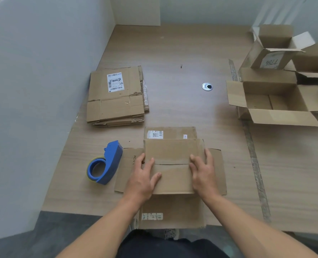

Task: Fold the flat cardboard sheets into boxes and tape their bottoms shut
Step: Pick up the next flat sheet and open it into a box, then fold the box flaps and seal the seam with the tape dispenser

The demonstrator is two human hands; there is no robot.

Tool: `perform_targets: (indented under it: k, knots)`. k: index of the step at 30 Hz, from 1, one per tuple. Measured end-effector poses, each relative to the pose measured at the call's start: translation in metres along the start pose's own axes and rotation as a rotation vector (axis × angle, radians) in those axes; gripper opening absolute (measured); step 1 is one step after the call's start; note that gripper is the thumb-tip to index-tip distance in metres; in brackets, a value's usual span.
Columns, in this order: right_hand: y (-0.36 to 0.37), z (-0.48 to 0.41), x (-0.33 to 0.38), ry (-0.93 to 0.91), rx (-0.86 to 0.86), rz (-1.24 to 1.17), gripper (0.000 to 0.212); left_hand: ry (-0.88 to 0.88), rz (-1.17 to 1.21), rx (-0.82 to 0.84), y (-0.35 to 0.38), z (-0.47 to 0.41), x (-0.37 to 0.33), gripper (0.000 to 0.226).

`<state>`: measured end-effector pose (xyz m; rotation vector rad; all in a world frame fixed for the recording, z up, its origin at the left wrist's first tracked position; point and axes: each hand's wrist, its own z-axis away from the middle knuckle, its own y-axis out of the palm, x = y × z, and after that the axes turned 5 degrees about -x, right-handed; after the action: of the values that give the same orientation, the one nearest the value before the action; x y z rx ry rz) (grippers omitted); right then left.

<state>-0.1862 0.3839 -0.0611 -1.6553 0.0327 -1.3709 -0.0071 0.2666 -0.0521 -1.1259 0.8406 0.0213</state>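
1. Box in progress sits at the near edge of the table. Two bottom flaps are folded in and meet at a seam, the side flaps splay outward, and no tape shows. My left hand and right hand lie on it with fingers straight, pressing the flaps flat and gripping nothing.
2. Blue tape dispenser lies just left of the box, untouched; I judge taping comes soon.
3. Stack of flat sheets, farther left, is still to fold. I cannot count them.
4. Opened boxes, far right, are apparently done, though their bottoms are hidden.

Status: partway through.
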Motion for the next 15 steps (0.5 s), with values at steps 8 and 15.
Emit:
perform_targets:
  k: [8,15]
  knots:
    - [-0.002,0.003,0.005,-0.029,-0.035,0.150,0.026,0.080,-0.080,0.047,0.006,-0.014,-0.002,0.056]
    - [0.006,0.004,0.002,-0.065,-0.063,0.336,0.024,0.079,0.041,0.045,0.005,-0.014,0.004,0.052]
